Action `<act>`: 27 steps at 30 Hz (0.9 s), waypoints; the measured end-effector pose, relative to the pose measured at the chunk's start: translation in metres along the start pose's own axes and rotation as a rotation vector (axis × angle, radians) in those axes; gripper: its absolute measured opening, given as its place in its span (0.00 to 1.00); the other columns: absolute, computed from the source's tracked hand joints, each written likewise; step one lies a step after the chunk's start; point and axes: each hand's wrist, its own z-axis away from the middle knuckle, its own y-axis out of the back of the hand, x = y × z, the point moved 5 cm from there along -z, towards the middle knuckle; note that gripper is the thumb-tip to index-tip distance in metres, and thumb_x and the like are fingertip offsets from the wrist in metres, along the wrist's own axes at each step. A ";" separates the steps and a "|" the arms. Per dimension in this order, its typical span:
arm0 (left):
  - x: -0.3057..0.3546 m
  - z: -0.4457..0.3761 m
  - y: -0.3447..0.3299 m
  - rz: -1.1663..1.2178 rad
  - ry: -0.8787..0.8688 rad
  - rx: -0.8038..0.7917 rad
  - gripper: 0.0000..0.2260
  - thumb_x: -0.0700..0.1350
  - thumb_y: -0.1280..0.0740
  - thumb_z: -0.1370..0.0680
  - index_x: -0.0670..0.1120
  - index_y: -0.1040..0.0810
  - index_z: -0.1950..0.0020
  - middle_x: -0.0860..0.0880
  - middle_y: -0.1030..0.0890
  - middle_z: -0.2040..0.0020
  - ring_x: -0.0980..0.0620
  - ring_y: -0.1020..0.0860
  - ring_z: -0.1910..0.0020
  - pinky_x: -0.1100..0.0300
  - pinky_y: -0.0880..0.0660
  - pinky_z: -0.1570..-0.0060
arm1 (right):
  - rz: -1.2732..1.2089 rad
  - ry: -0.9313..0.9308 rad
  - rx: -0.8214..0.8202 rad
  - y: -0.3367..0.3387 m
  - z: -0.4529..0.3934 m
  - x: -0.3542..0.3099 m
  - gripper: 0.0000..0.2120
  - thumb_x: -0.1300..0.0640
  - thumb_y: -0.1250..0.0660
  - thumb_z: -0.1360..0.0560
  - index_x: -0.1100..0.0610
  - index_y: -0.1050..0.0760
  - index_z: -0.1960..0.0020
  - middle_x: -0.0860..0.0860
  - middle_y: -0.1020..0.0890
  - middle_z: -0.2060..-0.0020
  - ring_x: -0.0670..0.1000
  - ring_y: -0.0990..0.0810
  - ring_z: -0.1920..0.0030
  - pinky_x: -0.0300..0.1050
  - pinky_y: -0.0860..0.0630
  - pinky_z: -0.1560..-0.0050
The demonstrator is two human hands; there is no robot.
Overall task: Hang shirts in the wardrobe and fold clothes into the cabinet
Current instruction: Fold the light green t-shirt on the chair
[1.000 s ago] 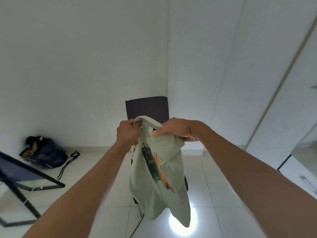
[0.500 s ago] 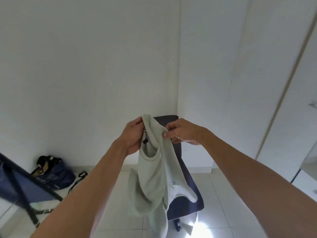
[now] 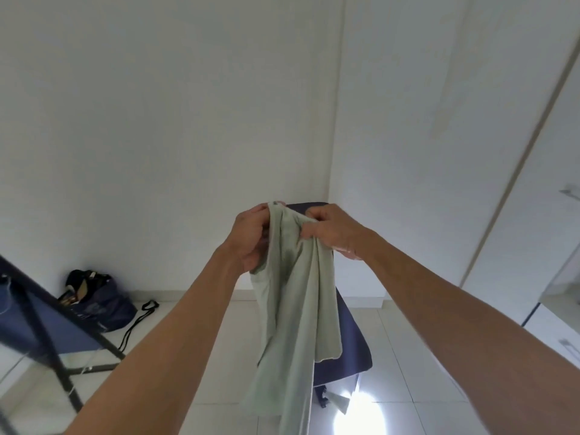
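Pale green shirt (image 3: pixel 295 302), bunched, held up over a dark chair (image 3: pixel 348 346) by its top edge, left hand (image 3: pixel 251 237) and right hand (image 3: pixel 332 230) both clenched on it; not yet hung or folded, wardrobe (image 3: pixel 514 215) shut.

Both hands (left (image 3: pixel 249 238), right (image 3: pixel 332 229)) raised together, fingers clenched.
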 end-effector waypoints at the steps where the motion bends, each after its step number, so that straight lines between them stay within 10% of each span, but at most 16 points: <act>1: -0.001 0.003 0.003 -0.039 -0.009 -0.008 0.11 0.43 0.36 0.24 0.46 0.17 0.45 0.47 0.18 0.56 0.48 0.23 0.55 0.52 0.26 0.51 | -0.011 0.044 0.086 0.006 -0.001 -0.004 0.13 0.66 0.31 0.29 0.56 0.31 0.68 0.52 0.28 0.68 0.52 0.29 0.64 0.44 0.32 0.62; 7: -0.058 0.018 -0.010 -0.529 0.025 -0.124 0.25 0.55 0.24 0.33 0.54 0.26 0.39 0.49 0.20 0.43 0.49 0.20 0.45 0.58 0.23 0.51 | 0.007 0.149 0.239 0.045 0.000 -0.030 0.16 0.62 0.32 0.25 0.53 0.34 0.67 0.49 0.30 0.69 0.49 0.33 0.66 0.43 0.36 0.64; 13: -0.115 0.019 -0.040 -0.474 -0.106 -0.054 0.26 0.59 0.23 0.30 0.53 0.27 0.37 0.56 0.18 0.44 0.56 0.18 0.45 0.64 0.21 0.51 | 0.039 0.185 0.304 0.084 0.002 -0.033 0.13 0.60 0.30 0.26 0.55 0.31 0.64 0.52 0.28 0.67 0.50 0.31 0.65 0.43 0.33 0.62; 18: -0.117 -0.007 -0.042 -0.434 -0.193 0.280 0.14 0.56 0.32 0.22 0.46 0.18 0.53 0.44 0.15 0.57 0.37 0.19 0.57 0.46 0.20 0.56 | 0.101 0.209 0.254 0.110 0.007 -0.030 0.16 0.59 0.28 0.26 0.53 0.34 0.66 0.50 0.30 0.68 0.49 0.34 0.66 0.42 0.36 0.64; 27: -0.021 -0.019 0.000 -0.879 -0.447 0.665 0.09 0.47 0.42 0.16 0.44 0.28 0.53 0.43 0.22 0.59 0.41 0.24 0.57 0.52 0.33 0.59 | 0.590 0.023 0.173 0.188 0.022 0.024 0.18 0.53 0.16 0.39 0.54 0.22 0.57 0.51 0.20 0.54 0.51 0.21 0.55 0.45 0.25 0.57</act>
